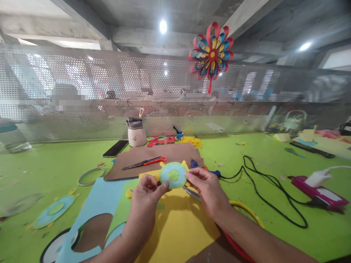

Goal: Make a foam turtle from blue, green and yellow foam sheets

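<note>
Both hands hold up a round paper disc [181, 178], layered blue and green with small yellow tabs at its rim. My left hand [149, 191] pinches the disc's lower left edge between thumb and fingers. At the right edge, the thumb and fingertips of my right hand [205, 184] grip it. A metal blade [192, 193] shows beneath my right hand; whether that hand touches it, I cannot tell. Below lie yellow paper [178, 226] and a blue sheet [105, 195] with a round cut-out. A similar paper disc [44, 220] rests at left.
A craft knife [144, 163] with an orange handle lies on brown card [120, 159]. Behind are a phone [115, 148], a jug [137, 136] and red paper scraps [161, 140]. A black cable [274, 176] runs to a purple power strip [318, 191]. A paper flower [212, 54] hangs above.
</note>
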Tool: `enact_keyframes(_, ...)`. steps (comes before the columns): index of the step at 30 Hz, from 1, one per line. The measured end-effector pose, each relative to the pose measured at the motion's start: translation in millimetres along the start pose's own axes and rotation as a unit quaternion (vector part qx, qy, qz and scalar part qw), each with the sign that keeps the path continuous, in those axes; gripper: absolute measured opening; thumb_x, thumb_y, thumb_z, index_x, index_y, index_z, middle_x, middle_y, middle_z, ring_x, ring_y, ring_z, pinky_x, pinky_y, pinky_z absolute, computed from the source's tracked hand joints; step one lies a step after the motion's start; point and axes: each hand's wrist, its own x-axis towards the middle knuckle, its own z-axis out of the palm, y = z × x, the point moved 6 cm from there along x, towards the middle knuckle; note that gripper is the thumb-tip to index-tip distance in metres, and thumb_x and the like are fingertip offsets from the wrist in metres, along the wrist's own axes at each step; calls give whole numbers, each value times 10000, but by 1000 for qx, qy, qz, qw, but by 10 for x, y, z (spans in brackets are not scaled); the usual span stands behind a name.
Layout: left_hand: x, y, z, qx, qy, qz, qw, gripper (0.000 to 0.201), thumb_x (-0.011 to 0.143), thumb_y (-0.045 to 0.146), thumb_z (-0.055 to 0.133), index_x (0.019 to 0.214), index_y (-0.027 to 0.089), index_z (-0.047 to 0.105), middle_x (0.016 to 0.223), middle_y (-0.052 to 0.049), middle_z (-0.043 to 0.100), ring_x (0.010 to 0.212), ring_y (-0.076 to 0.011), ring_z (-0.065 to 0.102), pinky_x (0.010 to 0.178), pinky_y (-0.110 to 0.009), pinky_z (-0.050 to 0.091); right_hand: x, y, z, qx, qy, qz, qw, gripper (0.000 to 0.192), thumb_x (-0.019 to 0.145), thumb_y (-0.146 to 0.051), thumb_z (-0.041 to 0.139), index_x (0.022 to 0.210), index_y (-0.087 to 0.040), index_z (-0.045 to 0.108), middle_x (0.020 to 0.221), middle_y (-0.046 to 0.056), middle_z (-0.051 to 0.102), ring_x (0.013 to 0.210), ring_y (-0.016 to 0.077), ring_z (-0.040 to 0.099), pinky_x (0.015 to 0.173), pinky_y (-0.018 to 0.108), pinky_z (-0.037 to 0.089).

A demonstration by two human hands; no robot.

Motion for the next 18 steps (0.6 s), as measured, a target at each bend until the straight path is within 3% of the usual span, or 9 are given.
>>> enact_keyframes(3,40,86,-62,10,13,9,1000,370,624,277,772,655,201,411,662,42,579,666,-149,590,638,-261,454,24,-71,-23,-24,2,-22,999,201,643,-310,807,716,-162,692,679,-1,660,643,127,580,648,262,451)
enact_keyframes(7,135,468,-193,106,48,142,983,300,640,279,757,750,214,485,990,-38,664,884,-206,628,767,-308,471,39,-131,10,-129,-54,-33,990,206,667,-329,781,690,-151,679,631,-7,636,607,117,543,605,245,425)
enact_keyframes(10,136,676,-75,253,-54,222,940,350,637,255,758,957,220,620,1069,-72,669,1035,-260,604,920,-366,433,19,-101,66,-203,-128,-34,970,179,704,-326,752,705,-163,677,658,-6,639,625,126,552,618,252,429)
enact_keyframes(14,72,569,85,341,-220,164,899,548,643,216,734,1178,268,624,1053,-75,685,1009,-279,612,885,-382,447,-61,-69,154,-253,-207,-32,944,147,757,-320,711,782,-177,691,722,7,643,680,146,566,648,269,439)
enact_keyframes(18,35,426,100,325,-277,69,902,550,630,187,712,1172,246,635,783,-32,667,751,-223,625,673,-302,474,-145,-122,246,-244,-239,-20,940,154,756,-329,713,784,-180,690,735,10,624,687,148,555,645,271,435)
